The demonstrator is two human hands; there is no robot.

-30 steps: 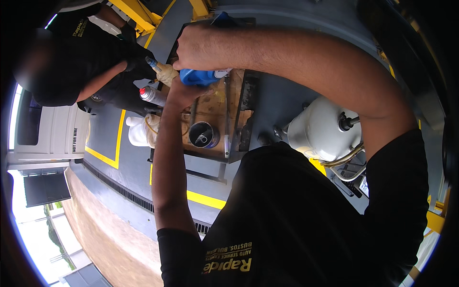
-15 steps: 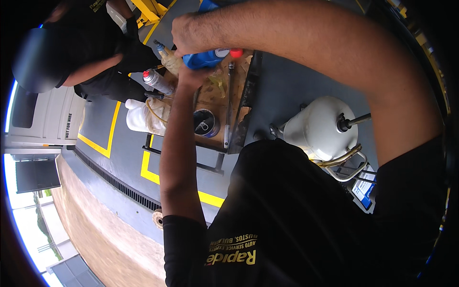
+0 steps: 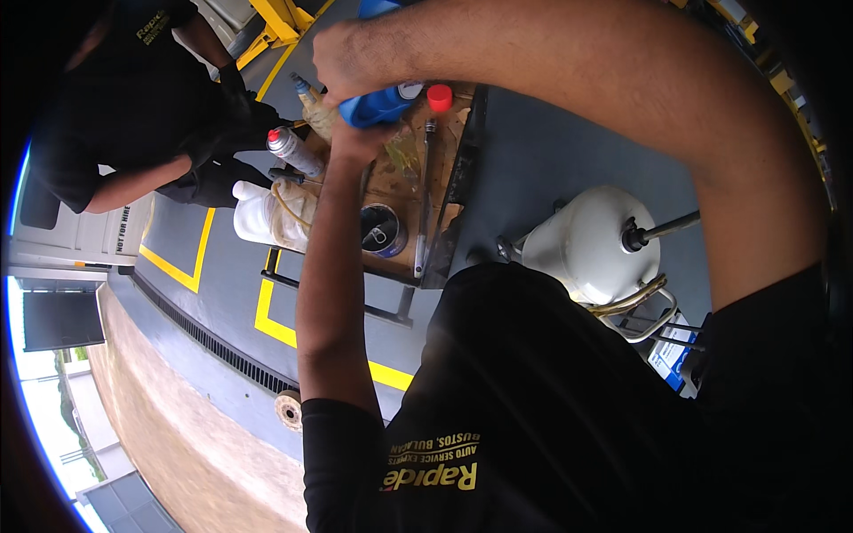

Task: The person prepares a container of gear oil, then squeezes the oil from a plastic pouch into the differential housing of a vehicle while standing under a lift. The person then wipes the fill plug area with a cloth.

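A blue plastic bottle is between my hands over the brown-topped cart, partly covered by my right forearm. My right hand is closed around it at the far side. From below, my left hand holds the bottle close to its lower end. The bottle's mouth is hidden. A red screw cap lies on the cart just right of the bottle. Near it a long metal ratchet-like bar lies along the cart's right side. An open tin with dark contents stands right of my left forearm.
Left of my left forearm stand a spray can with a red top and a white jug. A white tank with a rod and hose stands right on the grey floor. A co-worker in black is at the left, near a yellow lift.
My right forearm has risen slightly, uncovering more of the red cap. The co-worker's head and upper body have moved up and away. Both my hands remain on the bottle.
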